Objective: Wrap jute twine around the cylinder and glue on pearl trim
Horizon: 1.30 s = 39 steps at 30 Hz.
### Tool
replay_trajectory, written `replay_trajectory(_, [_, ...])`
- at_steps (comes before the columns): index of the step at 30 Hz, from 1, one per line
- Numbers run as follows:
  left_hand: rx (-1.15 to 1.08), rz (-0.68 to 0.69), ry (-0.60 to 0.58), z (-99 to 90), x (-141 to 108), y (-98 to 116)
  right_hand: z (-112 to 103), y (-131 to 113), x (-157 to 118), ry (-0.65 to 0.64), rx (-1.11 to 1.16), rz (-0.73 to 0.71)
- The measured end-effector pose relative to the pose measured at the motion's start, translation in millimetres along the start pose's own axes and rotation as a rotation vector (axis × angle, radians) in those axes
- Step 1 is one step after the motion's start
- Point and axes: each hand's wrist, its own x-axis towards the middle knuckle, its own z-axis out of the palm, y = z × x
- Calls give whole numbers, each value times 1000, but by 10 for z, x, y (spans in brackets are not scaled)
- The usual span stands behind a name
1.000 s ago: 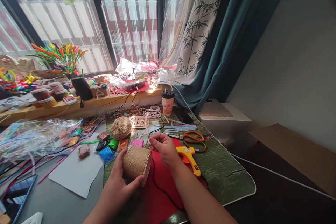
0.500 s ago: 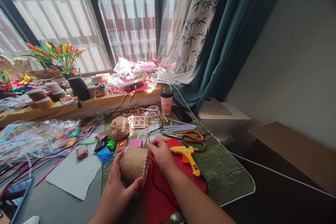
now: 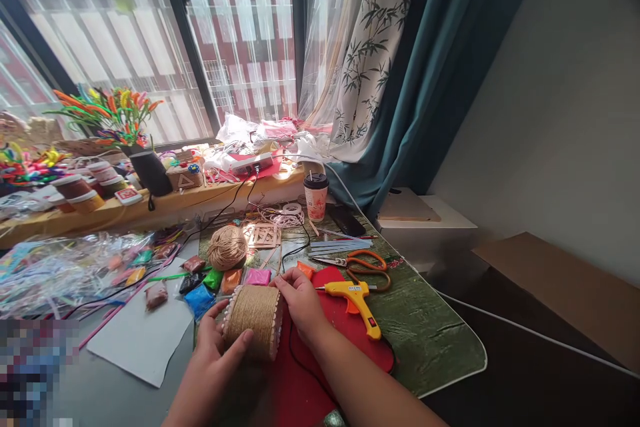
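From the head view, I have two hands on one drum, front and centre: the left hand cups it, thumb along its side, and the right hand pinches at its upper right edge (whether twine is between the fingertips, I cannot tell). One glue gun and one pair of scissors lie to the right; beyond, one ball and one cup

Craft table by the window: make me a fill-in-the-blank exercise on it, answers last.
The left hand lays its ____ on the near side of the twine-wrapped drum.
Under the glue gun is a ____ sheet.
The paper cup has a ____ lid.
The scissors have ____ handles.

thumb; red; black; orange
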Motion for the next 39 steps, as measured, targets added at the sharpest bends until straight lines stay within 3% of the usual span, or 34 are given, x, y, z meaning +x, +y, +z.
replay_trajectory(3, [-48, -145, -99, -98, 155, 135, 20, -23, -15, -20, 3, -12])
replay_trajectory(10, [35, -181, -130, -176, 227, 423, 74, -34, -53, -59, 4, -31])
replay_trajectory(14, [-23, -218, -217, -182, 235, 478, 80, -53, -69, -69, 11, -48])
replay_trajectory(19, [-93, -185, -277, -157, 194, 363, 67, -118, -83, -61, 39, -78])
replay_trajectory(29, [-213, -101, -134, -12, 120, -156, 80, -219, -144, -63, 78, -141])
replay_trajectory(39, [-239, -129, -63, 44, 29, -126, 76, -193, -110, -86, 100, -102])
